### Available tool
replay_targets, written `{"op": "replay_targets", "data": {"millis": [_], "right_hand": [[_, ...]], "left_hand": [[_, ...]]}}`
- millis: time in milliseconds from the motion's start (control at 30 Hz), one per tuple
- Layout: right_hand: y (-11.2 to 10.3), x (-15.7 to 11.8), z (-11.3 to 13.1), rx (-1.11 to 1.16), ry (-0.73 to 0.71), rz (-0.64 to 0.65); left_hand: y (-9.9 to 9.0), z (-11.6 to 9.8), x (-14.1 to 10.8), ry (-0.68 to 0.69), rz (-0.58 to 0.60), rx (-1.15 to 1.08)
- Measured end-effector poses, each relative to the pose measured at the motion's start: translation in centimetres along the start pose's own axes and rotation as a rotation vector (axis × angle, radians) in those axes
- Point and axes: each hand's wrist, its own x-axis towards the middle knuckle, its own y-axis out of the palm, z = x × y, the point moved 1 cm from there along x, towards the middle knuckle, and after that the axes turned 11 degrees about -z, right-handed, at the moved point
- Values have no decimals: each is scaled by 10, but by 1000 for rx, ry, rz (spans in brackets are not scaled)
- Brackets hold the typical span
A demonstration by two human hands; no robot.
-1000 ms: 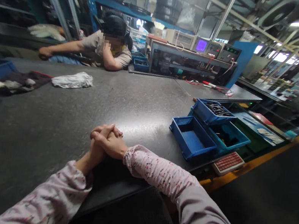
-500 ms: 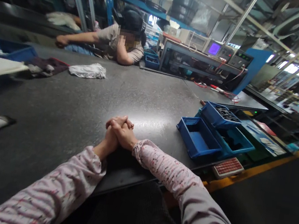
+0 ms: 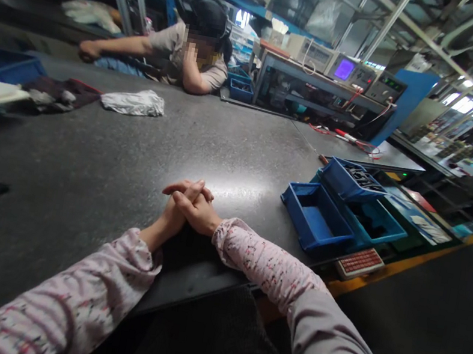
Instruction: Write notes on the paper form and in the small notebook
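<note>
My left hand (image 3: 172, 216) and my right hand (image 3: 201, 213) are clasped over the dark tabletop (image 3: 141, 148), close to its front edge. Their fingers cross and interlace, some of them partly stretched out; the palms are hidden. Each hand grips only the other, and I see no tool or part between them. Floral sleeve covers (image 3: 258, 260) reach to both wrists. Right of my hands, the nearest thing is a blue bin (image 3: 318, 216) with little visible inside.
Another blue bin (image 3: 350, 182) holds dark parts, beside a teal bin (image 3: 378, 220). A crumpled white cloth (image 3: 133, 102) and dark cloth (image 3: 63, 94) lie at the far left. Across the table a person (image 3: 201, 67) leans on one elbow. Test instruments (image 3: 351, 72) stand behind.
My clasped hands have loosened slightly, with some fingers straighter and pointing left. The view has shifted a little; the bins and cloths stay in place on the table.
</note>
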Motion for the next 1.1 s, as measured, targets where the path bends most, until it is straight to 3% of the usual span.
{"op": "replay_targets", "data": {"millis": [333, 833, 1100], "right_hand": [[-5, 3, 5, 5, 80, 33], [-5, 4, 3, 21, 160, 70], [-5, 3, 7, 9, 200, 84]], "left_hand": [[-6, 9, 5, -44, 93, -36], [-5, 16, 5, -156, 115, -90], [-7, 17, 6, -138, 114, -39]]}}
